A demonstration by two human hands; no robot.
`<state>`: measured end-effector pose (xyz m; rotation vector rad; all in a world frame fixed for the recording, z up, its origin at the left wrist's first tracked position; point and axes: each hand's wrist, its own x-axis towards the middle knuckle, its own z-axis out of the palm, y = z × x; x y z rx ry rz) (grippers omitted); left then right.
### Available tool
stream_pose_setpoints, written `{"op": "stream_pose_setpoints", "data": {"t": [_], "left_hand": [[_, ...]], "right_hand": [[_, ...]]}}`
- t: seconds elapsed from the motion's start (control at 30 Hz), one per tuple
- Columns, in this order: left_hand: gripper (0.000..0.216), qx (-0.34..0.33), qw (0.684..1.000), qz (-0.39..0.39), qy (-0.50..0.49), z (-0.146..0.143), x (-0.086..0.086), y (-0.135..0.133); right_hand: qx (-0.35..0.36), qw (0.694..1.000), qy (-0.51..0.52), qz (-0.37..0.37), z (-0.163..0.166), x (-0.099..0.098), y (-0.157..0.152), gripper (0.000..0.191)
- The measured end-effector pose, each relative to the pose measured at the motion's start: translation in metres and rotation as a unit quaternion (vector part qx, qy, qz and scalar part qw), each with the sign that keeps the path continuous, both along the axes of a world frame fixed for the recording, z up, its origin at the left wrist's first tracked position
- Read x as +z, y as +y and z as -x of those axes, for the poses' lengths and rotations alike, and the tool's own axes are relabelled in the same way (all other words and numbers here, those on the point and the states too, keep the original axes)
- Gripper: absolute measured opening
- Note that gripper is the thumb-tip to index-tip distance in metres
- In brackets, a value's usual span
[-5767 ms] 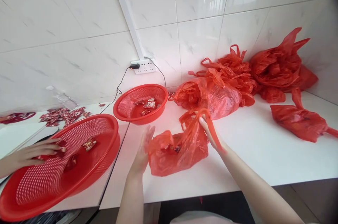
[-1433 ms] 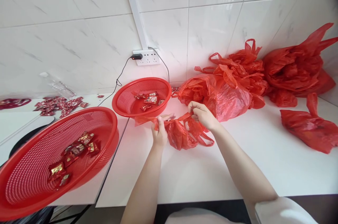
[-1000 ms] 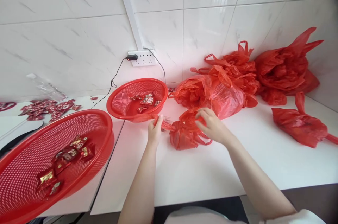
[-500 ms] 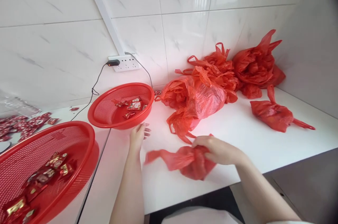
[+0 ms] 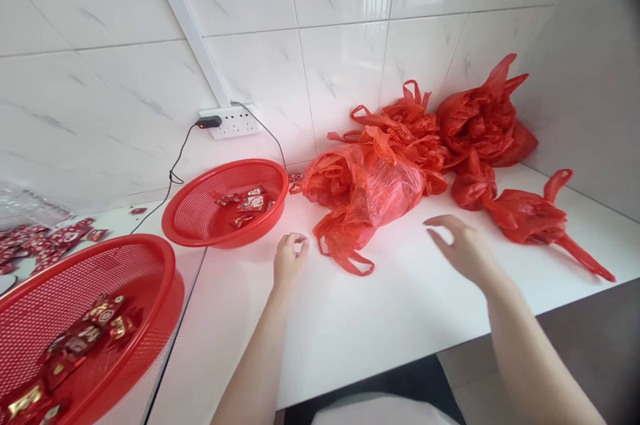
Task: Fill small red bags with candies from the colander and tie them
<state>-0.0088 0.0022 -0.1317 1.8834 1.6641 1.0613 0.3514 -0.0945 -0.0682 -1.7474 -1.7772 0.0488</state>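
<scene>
My left hand (image 5: pixel 291 259) is above the white table with loosely curled fingers and nothing visible in them. It is just left of a crumpled red plastic bag (image 5: pixel 387 188), whose looped handles lie flat toward me. My right hand (image 5: pixel 463 248) is over the table to the right of that bag, thumb and fingers apart, holding nothing. Beyond it, a small filled red bag (image 5: pixel 530 217) rests with one handle up and another trailing right. Another small red bag (image 5: pixel 473 181) touches it on the left.
A red mesh basket (image 5: pixel 225 238) with a few wrapped packets stands left; a larger red basket (image 5: pixel 160 258) holds several more. Bunched red bags (image 5: pixel 487 121) lean in the back corner. A cord runs from the wall socket (image 5: pixel 233 123). Patterned red packets (image 5: pixel 65 235) lie far left.
My right hand has let go of the small red bag and moved right; the small bags there now lie differently. My left hand has moved right, away from the basket, its fingers more curled.
</scene>
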Motion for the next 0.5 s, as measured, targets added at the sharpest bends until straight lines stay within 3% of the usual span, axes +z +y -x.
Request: {"op": "stream_pose_setpoints", "data": {"t": [0.13, 0.23, 0.3, 0.4, 0.5], "left_hand": [[0.018, -0.073, 0.988, -0.1, 0.088, -0.017, 0.0, -0.011], [0.037, -0.122, 0.966, -0.127, 0.187, -0.024, -0.002, -0.015], [0.046, -0.119, 0.963, -0.117, 0.211, -0.024, -0.006, -0.015], [0.044, -0.101, 0.977, -0.098, 0.163, -0.023, -0.013, -0.013], [0.042, -0.06, 0.994, -0.06, 0.074, -0.022, -0.018, -0.01]], "right_hand": [[0.208, 0.974, 0.048, 0.077, 0.077, -0.011, 0.011, 0.023], [0.307, 0.948, 0.039, 0.078, 0.122, -0.028, 0.02, 0.028], [0.299, 0.95, 0.015, 0.083, 0.144, -0.043, 0.028, 0.035], [0.226, 0.967, -0.018, 0.117, 0.164, -0.066, 0.039, 0.056], [0.207, 0.97, 0.005, 0.124, 0.171, -0.08, 0.044, 0.046]]}}
